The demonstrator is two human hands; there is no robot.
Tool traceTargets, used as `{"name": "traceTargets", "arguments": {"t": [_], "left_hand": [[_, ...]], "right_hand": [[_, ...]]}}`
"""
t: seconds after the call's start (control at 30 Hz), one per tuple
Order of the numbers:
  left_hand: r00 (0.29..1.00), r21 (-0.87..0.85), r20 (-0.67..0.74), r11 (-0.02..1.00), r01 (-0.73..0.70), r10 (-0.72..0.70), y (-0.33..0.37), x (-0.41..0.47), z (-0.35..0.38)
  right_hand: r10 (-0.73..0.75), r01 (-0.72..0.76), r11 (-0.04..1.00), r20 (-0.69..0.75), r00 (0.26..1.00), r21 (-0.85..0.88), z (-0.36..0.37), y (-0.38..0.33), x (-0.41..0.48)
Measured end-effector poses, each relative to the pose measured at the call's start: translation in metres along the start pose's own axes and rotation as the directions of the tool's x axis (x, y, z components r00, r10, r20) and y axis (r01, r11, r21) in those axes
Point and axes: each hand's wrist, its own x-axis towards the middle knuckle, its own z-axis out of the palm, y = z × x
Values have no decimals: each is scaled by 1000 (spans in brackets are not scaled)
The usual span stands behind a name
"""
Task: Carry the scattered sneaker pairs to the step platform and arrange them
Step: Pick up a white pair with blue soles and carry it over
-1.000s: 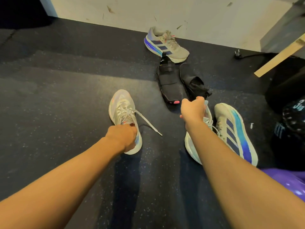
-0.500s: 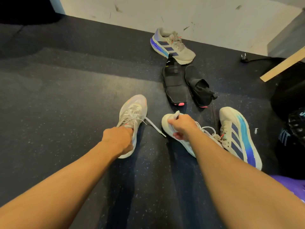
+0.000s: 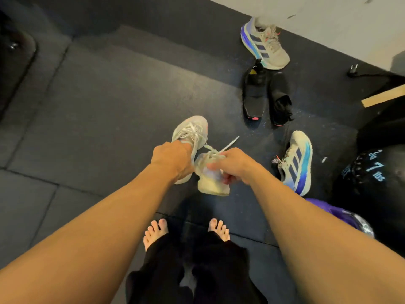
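Grips one white sneaker (image 3: 190,133) at the heel in the left hand (image 3: 173,160), fingers curled round it, toe pointing away. Pinches its mate (image 3: 211,183) in the right hand (image 3: 235,165), with the laces of both touching and both held above the floor (image 3: 109,106). Stands barefoot beside a black pair (image 3: 254,95) and the near striped sneaker (image 3: 295,165) on that floor, with the far striped sneaker (image 3: 265,44) by the wall.

Matt speckled rubber floor (image 3: 109,106); mesh-cloth pale sneakers (image 3: 192,134); bare wooden plank (image 3: 382,97).
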Motion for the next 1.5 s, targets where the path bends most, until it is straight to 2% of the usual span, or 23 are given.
{"name": "traceTargets", "arguments": {"t": [0.07, 0.13, 0.27, 0.37, 0.47, 0.53, 0.63, 0.8, 0.9, 1.0, 1.07, 1.17, 1.23, 1.3, 1.4, 1.5], "left_hand": [[1000, -30, 3, 999, 25, -25, 1, -34, -31], [996, -47, 50, 996, 70, -67, -3, -80, -81], [989, -67, 66, 988, 137, -132, -16, -177, -210], [982, -74, -18, 980, 184, -185, -29, -250, -310], [944, -105, -212, 967, 234, -251, -41, -323, -399], [880, -104, -383, 960, 260, -280, -44, -371, -450], [747, -135, -576, 941, 311, -330, -42, -447, -514], [516, -205, -742, 877, 434, -428, -21, -577, -581], [358, -241, -809, 818, 522, -466, -3, -648, -589], [165, -286, -860, 724, 627, -482, 9, -719, -578], [47, -323, -876, 655, 683, -480, 15, -768, -566], [-88, -383, -870, 552, 741, -486, 22, -842, -546], [-172, -433, -849, 471, 769, -500, 27, -892, -529], [-246, -481, -816, 379, 790, -523, 33, -940, -507], [-328, -547, -753, 265, 794, -571, 47, -1010, -465], [-378, -592, -684, 172, 788, -624, 64, -1078, -418]], "right_hand": [[-49, 62, 983, 81, 995, -170, -1, -29, -42], [-79, 128, 924, 147, 986, -360, -5, -70, -99], [-158, 213, 788, 145, 977, -577, -34, -167, -222], [-228, 254, 730, 125, 966, -634, -73, -247, -321], [-429, 357, 590, 94, 899, -724, -107, -316, -420], [-592, 449, 551, 51, 804, -703, -124, -347, -480], [-774, 529, 375, 57, 631, -761, -136, -389, -563], [-947, 594, 55, 146, 285, -802, -140, -436, -692], [-967, 587, -121, 228, 111, -800, -127, -444, -760], [-947, 581, -298, 309, -84, -757, -100, -441, -820], [-909, 559, -415, 352, -223, -718, -76, -436, -857], [-823, 507, -565, 399, -405, -651, -34, -424, -911], [-750, 465, -655, 439, -494, -595, -3, -414, -946], [-691, 464, -719, 466, -552, -516, 30, -400, -980], [-602, 475, -798, 532, -596, -371, 80, -370, -1031], [-496, 464, -858, 594, -633, -222, 129, -329, -1080]]}}
